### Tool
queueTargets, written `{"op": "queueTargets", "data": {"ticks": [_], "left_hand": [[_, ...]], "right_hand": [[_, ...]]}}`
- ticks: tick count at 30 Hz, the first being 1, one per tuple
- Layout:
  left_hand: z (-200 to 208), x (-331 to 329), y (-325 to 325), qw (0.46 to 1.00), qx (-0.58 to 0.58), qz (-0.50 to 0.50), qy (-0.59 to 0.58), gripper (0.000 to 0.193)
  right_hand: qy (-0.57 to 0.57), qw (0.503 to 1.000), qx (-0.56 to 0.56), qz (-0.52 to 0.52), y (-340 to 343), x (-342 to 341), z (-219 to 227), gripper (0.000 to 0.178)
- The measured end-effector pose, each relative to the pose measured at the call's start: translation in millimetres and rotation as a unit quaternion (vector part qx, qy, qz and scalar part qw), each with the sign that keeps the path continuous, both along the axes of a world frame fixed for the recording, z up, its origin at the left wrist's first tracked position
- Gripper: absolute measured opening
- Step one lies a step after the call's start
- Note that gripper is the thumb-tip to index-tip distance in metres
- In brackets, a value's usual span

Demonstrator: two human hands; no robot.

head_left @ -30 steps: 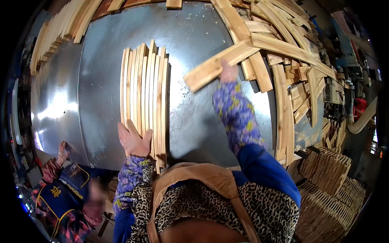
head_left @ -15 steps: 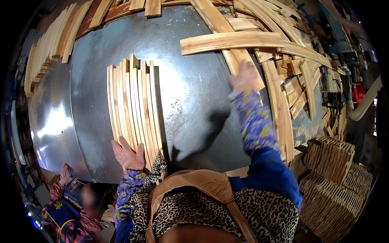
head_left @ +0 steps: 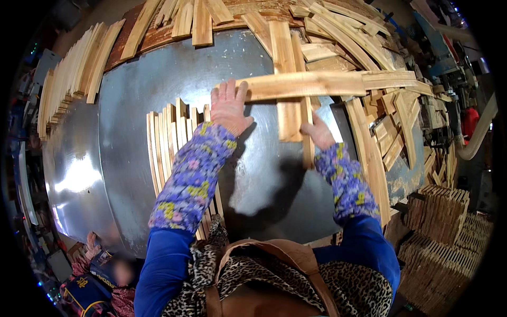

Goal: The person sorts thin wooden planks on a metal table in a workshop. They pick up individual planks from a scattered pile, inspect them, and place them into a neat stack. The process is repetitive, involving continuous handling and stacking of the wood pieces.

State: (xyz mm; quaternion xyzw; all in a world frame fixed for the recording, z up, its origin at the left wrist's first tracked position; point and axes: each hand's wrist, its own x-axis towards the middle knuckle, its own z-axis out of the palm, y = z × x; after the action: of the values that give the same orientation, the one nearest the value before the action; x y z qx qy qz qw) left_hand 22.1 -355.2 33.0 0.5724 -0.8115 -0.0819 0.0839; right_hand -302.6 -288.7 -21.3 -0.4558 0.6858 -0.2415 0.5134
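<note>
My left hand point(head_left: 230, 108) reaches over the metal tabletop with its fingers stretched out, the fingertips at the left end of a long wooden plank point(head_left: 311, 84). That plank lies crosswise over other boards. Lower right of it, my right hand point(head_left: 320, 133) is closed round the near part of a narrow wooden strip point(head_left: 308, 121), which stands on edge and runs away under the crosswise plank. Just left of the strip lies a wider wooden board point(head_left: 289, 119). A row of wooden strips point(head_left: 163, 140) stands side by side beneath my left forearm, which covers part of it.
Loose planks point(head_left: 369, 153) and offcuts crowd the table's right side. More boards point(head_left: 202, 24) lie along its far edge, and stacked strips point(head_left: 79, 61) line the far left. Bundled wood pieces point(head_left: 435, 211) stand at lower right. Another person's hand point(head_left: 93, 244) shows at lower left.
My left hand has left the strip row and moved up and right to the crosswise plank. My right hand has taken hold of a strip, now turned on edge beside the wider board.
</note>
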Motion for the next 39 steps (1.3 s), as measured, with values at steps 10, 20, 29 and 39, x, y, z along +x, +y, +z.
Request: {"op": "queueTargets", "data": {"ticks": [10, 20, 29, 39], "left_hand": [[9.9, 8.2, -98.5, 0.974, 0.128, -0.029, 0.183, 0.038], [21.2, 26.5, 47.9, 0.724, 0.411, 0.193, 0.519, 0.053], [-16.3, 84.4, 113.4, 0.569, 0.314, 0.275, 0.708, 0.052], [66.0, 319.4, 255.9, 0.831, 0.006, 0.426, 0.357, 0.045]], "right_hand": [[-0.450, 0.883, -0.035, -0.130, 46.5, 46.0, -24.5, 0.075], [-0.447, 0.883, -0.112, -0.086, 3.3, 137.2, -24.5, 0.056], [-0.394, 0.912, -0.060, -0.095, 15.9, 220.7, 5.2, 0.048], [-0.396, 0.915, -0.034, 0.073, -47.0, 303.0, 24.6, 0.059]]}}
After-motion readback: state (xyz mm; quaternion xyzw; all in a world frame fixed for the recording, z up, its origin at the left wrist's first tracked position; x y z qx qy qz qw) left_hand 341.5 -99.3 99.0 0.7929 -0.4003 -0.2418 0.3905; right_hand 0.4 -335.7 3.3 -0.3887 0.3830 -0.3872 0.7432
